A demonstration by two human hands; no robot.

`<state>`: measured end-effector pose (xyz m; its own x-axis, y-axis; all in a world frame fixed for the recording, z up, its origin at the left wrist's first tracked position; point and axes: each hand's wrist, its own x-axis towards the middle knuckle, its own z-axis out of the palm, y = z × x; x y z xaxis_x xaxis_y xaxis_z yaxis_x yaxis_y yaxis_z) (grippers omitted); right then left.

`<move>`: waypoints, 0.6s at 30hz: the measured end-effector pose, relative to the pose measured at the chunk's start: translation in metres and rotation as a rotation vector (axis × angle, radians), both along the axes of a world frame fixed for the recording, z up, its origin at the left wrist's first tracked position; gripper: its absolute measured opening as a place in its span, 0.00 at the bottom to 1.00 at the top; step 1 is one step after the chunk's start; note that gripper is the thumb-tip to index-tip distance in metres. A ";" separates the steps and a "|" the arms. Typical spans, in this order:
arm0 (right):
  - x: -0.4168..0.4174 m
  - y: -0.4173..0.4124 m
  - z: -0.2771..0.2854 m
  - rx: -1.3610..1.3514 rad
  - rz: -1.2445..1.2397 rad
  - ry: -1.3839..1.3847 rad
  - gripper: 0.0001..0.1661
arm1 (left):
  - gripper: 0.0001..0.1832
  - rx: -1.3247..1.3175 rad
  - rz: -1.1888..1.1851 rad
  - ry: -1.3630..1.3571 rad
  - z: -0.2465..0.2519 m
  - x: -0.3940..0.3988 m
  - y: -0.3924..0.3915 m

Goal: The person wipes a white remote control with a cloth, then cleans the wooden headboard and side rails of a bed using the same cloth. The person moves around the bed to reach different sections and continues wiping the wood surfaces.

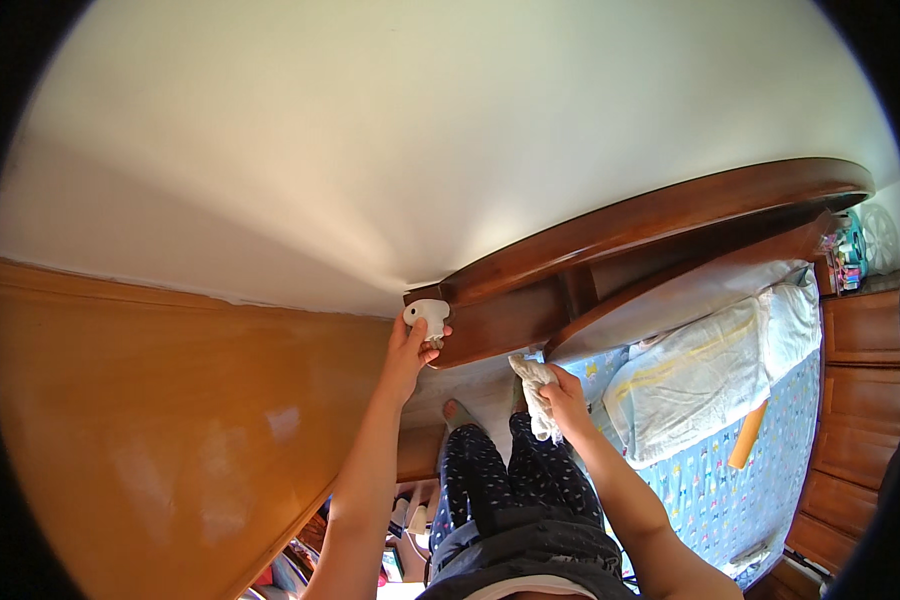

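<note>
In my left hand (412, 349) is a small white rounded device (429, 315) with a dark round spot on its face. The thumb presses on its front, and the fingers wrap behind and below it. The device is at the left end of a dark wooden headboard (600, 247), close to the wall corner; whether it touches the wood I cannot tell. A crumpled white cloth (536, 394) hangs from my right hand (566, 397), over the floor between the headboard and my legs.
A bed with a blue patterned sheet (727, 487) lies on the right, bearing a pale pillow (690, 382) and an orange strip (748, 435). Varnished wood panelling (195, 420) rises on the left. Wooden cabinets (862, 405) line the far right, below a clear container (879, 240).
</note>
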<state>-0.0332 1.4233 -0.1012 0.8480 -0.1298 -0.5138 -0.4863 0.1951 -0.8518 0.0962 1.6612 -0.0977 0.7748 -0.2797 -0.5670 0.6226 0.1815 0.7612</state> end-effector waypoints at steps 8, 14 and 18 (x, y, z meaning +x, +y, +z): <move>0.023 0.019 0.006 -0.111 -0.048 -0.151 0.20 | 0.30 0.237 0.039 -0.133 -0.015 0.017 -0.010; 0.026 0.020 0.004 -0.131 -0.019 -0.113 0.20 | 0.38 0.260 -0.015 -0.008 -0.017 0.024 -0.010; 0.024 0.021 -0.007 -0.171 -0.018 -0.169 0.20 | 0.42 0.298 -0.020 -0.025 -0.015 0.023 -0.008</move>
